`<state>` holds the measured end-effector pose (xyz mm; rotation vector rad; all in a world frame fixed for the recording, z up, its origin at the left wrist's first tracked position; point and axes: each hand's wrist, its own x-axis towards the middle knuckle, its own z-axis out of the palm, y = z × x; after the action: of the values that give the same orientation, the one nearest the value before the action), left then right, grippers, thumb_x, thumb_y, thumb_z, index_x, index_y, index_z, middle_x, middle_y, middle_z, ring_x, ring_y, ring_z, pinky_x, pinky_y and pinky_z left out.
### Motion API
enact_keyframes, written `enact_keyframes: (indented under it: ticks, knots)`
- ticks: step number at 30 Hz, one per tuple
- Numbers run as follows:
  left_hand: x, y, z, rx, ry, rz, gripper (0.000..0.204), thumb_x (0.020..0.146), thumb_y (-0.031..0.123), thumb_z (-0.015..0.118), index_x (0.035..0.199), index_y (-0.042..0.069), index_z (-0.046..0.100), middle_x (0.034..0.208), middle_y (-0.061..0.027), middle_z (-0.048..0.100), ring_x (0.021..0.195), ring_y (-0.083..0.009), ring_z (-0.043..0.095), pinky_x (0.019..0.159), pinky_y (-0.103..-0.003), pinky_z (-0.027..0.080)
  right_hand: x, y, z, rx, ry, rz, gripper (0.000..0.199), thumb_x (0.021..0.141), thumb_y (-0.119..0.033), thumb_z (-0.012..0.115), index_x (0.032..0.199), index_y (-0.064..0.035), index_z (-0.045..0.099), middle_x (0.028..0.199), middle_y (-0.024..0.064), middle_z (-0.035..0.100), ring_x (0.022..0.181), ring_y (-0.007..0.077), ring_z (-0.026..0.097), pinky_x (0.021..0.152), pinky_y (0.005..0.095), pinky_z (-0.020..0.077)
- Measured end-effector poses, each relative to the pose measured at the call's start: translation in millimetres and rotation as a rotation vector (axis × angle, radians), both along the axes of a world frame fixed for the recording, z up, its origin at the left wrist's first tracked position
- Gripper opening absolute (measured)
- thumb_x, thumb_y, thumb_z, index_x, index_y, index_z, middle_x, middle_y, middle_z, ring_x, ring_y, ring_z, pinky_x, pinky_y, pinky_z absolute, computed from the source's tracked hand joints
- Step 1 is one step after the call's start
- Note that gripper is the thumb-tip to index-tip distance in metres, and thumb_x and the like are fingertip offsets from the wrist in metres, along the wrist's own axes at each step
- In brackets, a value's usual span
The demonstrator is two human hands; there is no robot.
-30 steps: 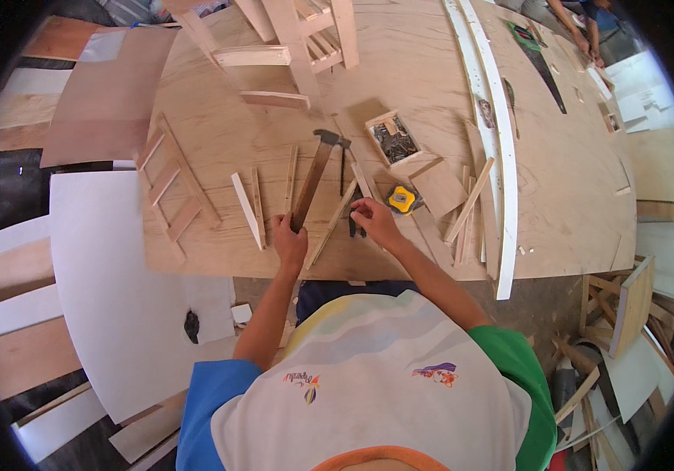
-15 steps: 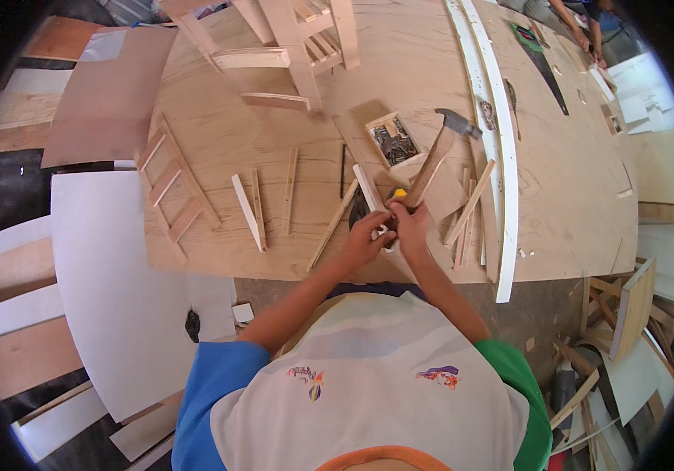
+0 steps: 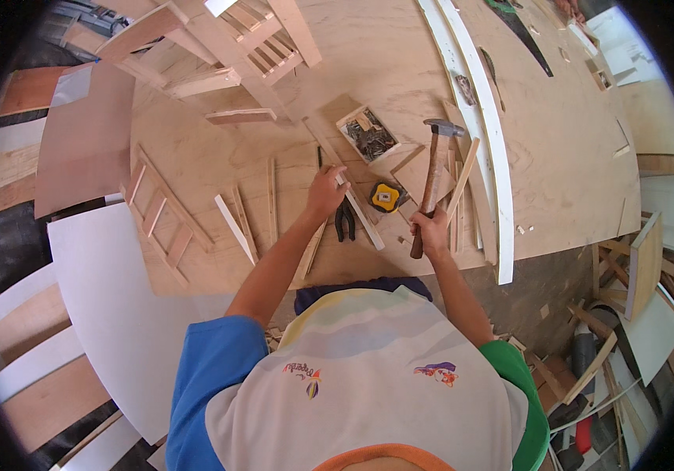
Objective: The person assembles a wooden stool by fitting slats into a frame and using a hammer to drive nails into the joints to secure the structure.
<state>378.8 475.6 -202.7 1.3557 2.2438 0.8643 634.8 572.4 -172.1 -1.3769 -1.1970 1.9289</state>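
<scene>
My right hand (image 3: 431, 232) is closed round the wooden handle of a claw hammer (image 3: 436, 161), held upright in the picture with its head away from me. My left hand (image 3: 327, 193) pinches a long thin wood strip (image 3: 362, 213) that slants across the table between my arms. Beside that strip lie black-handled pliers (image 3: 345, 221), partly under it. A yellow and black tape measure (image 3: 385, 197) rests between the strip and the hammer. Farther off stands a small wooden box (image 3: 368, 135) of nails. What the left thumb touches is partly hidden.
Loose wood strips (image 3: 272, 200) and a small ladder-like frame (image 3: 166, 213) lie at left. A slatted wooden piece of furniture (image 3: 254, 47) stands at the far side. Long white boards (image 3: 485, 133) and a handsaw (image 3: 519, 35) are at right. Offcuts (image 3: 588, 369) pile on the floor.
My hands were together near the table's front edge; now they are apart. The left has moved forward along the strip, the right has swung the hammer straighter. The tape measure is uncovered.
</scene>
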Motion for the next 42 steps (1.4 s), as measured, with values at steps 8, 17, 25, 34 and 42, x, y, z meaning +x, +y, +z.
enact_keyframes:
  ticks: [8, 17, 25, 34, 42]
  knots:
    - [-9.6, 5.4, -61.8, -0.085, -0.163, 0.342, 0.065, 0.069, 0.022, 0.077, 0.124, 0.001, 0.050, 0.095, -0.0152, 0.062, 0.088, -0.0259, 0.060, 0.079, -0.035, 0.048, -14.1, 4.5, -20.3, 0.017, -0.037, 0.067, 0.015, 0.071, -0.002, 0.062, 0.080, 0.0010, 0.051, 0.060, 0.0051, 0.054, 0.044, 0.0132, 0.053, 0.040, 0.0274, 0.0435]
    - [-32.4, 35.5, -60.2, -0.005, -0.338, 0.649, 0.047, 0.068, 0.011, 0.068, 0.113, 0.002, 0.057, 0.087, -0.0154, 0.063, 0.078, -0.0274, 0.061, 0.073, -0.036, 0.048, -14.2, 24.0, -18.0, -0.004, -0.085, 0.056, 0.015, 0.071, 0.000, 0.062, 0.080, 0.0019, 0.051, 0.060, 0.0055, 0.053, 0.045, 0.0130, 0.053, 0.040, 0.0273, 0.0445]
    - [-51.8, 64.8, -35.8, 0.222, 0.176, 0.438, 0.037, 0.072, 0.011, 0.065, 0.108, 0.004, 0.059, 0.108, -0.0165, 0.055, 0.103, -0.0346, 0.051, 0.091, -0.041, 0.040, -27.0, 33.1, -17.1, -0.050, -0.046, 0.062, 0.014, 0.072, 0.000, 0.063, 0.080, 0.0015, 0.052, 0.062, 0.0055, 0.055, 0.046, 0.0125, 0.053, 0.042, 0.0268, 0.0451]
    - [7.6, 92.2, -18.2, 0.008, 0.398, -0.086, 0.033, 0.071, 0.014, 0.067, 0.104, 0.017, 0.067, 0.121, -0.0116, 0.051, 0.116, -0.0322, 0.045, 0.099, -0.044, 0.034, -43.3, 35.0, -33.2, -0.018, -0.083, 0.129, 0.020, 0.078, -0.012, 0.069, 0.081, 0.0011, 0.054, 0.060, 0.0048, 0.055, 0.046, 0.0106, 0.054, 0.042, 0.0264, 0.0450]
    - [2.1, 100.3, -14.3, -0.177, 0.217, -0.085, 0.022, 0.069, 0.015, 0.071, 0.091, 0.015, 0.071, 0.117, -0.0107, 0.054, 0.110, -0.0324, 0.050, 0.093, -0.046, 0.040, -42.8, 38.2, -26.0, -0.006, -0.089, 0.135, 0.020, 0.080, -0.012, 0.069, 0.081, 0.0005, 0.054, 0.059, 0.0043, 0.055, 0.045, 0.0106, 0.053, 0.041, 0.0259, 0.0438]
